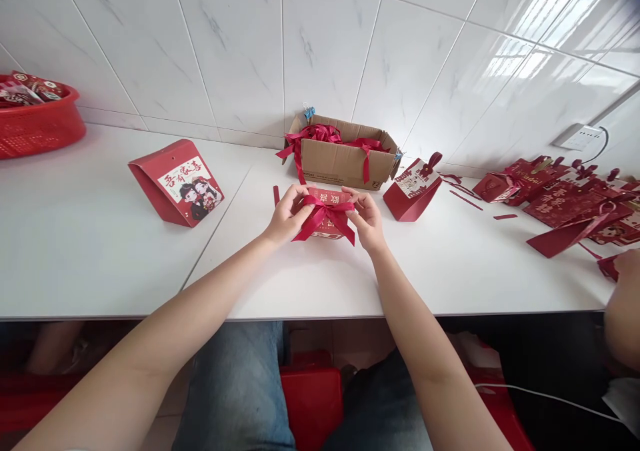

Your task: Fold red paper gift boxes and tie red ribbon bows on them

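Observation:
A small red gift box (327, 200) with gold lettering sits on the white table (100, 238) in front of me. A red ribbon bow (327, 216) is tied across its front. My left hand (286, 216) pinches the bow's left loop, fingers closed. My right hand (367, 219) pinches the right loop, fingers closed too. Both hands rest against the box's sides.
An open cardboard box (345, 159) of red ribbons stands behind. A red printed box (177, 183) lies at left, another red box (414, 188) at right. A red basket (35, 121) sits far left. A pile of red boxes (570, 201) and another person's arm (625, 304) are at right.

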The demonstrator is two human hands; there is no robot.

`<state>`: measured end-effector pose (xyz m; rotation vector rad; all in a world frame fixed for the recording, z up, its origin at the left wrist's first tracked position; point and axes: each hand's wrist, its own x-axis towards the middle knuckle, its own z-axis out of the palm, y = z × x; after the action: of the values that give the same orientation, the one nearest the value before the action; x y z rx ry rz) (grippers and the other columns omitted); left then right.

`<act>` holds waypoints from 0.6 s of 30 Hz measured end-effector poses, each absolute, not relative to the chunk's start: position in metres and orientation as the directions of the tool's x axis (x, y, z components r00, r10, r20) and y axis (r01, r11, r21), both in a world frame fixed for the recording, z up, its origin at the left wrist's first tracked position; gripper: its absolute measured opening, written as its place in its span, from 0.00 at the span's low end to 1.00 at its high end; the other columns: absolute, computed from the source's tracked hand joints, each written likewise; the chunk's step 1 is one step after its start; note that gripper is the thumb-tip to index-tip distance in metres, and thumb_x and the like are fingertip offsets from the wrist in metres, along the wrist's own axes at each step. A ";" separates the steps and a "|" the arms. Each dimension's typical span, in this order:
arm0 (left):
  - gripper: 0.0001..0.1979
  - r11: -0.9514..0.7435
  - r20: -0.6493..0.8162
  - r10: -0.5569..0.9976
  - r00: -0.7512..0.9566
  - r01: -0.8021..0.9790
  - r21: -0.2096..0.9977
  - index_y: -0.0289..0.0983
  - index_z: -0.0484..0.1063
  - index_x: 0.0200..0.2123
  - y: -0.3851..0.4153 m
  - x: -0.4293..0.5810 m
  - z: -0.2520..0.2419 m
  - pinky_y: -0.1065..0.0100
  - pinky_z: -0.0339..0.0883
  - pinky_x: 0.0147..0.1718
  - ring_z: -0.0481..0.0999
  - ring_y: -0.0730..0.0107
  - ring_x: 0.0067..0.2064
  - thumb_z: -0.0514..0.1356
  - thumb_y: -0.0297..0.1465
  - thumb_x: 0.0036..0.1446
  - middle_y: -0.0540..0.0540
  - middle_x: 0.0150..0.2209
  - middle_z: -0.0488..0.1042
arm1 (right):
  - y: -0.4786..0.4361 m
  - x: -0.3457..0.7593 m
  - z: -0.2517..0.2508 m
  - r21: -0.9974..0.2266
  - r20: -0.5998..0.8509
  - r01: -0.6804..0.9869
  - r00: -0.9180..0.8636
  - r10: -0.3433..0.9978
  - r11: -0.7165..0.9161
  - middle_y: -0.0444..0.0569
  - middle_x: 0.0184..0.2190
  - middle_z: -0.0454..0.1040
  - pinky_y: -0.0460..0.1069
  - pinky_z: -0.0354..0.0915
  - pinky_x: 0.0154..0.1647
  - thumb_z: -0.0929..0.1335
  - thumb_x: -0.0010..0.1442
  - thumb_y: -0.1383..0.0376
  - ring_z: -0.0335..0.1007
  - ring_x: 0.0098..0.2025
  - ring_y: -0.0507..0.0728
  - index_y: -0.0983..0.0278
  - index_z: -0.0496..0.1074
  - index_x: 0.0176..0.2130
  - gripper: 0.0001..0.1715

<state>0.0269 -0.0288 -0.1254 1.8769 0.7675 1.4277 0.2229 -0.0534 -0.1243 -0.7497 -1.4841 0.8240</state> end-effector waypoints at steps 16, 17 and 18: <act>0.10 -0.579 0.558 0.783 0.275 -0.006 0.816 0.40 0.56 0.32 -0.026 0.021 -0.126 0.56 0.70 0.49 0.72 0.60 0.54 0.57 0.34 0.58 0.39 0.57 0.67 | -0.048 0.221 -0.129 -0.827 0.563 -0.013 -0.018 0.826 0.563 0.57 0.56 0.69 0.57 0.68 0.53 0.67 0.59 0.52 0.67 0.58 0.60 0.58 0.61 0.42 0.17; 0.10 -0.581 0.564 0.769 0.302 -0.036 0.813 0.41 0.56 0.33 -0.024 0.019 -0.127 0.55 0.70 0.49 0.72 0.59 0.55 0.58 0.33 0.56 0.39 0.58 0.67 | -0.049 0.221 -0.129 -0.828 0.561 -0.003 -0.029 0.827 0.561 0.57 0.57 0.68 0.58 0.68 0.54 0.67 0.59 0.52 0.67 0.59 0.60 0.58 0.61 0.43 0.18; 0.10 -0.585 0.571 0.751 0.333 -0.066 0.808 0.41 0.57 0.35 -0.023 0.017 -0.127 0.54 0.71 0.49 0.71 0.58 0.55 0.59 0.32 0.54 0.40 0.58 0.67 | -0.050 0.222 -0.128 -0.828 0.560 0.008 -0.039 0.827 0.561 0.57 0.57 0.68 0.58 0.67 0.54 0.68 0.58 0.52 0.66 0.59 0.60 0.57 0.61 0.44 0.19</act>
<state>0.0175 -0.0226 -0.1273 1.8270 0.6060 1.3387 0.2216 -0.0497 -0.1283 -0.7556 -1.4723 0.7736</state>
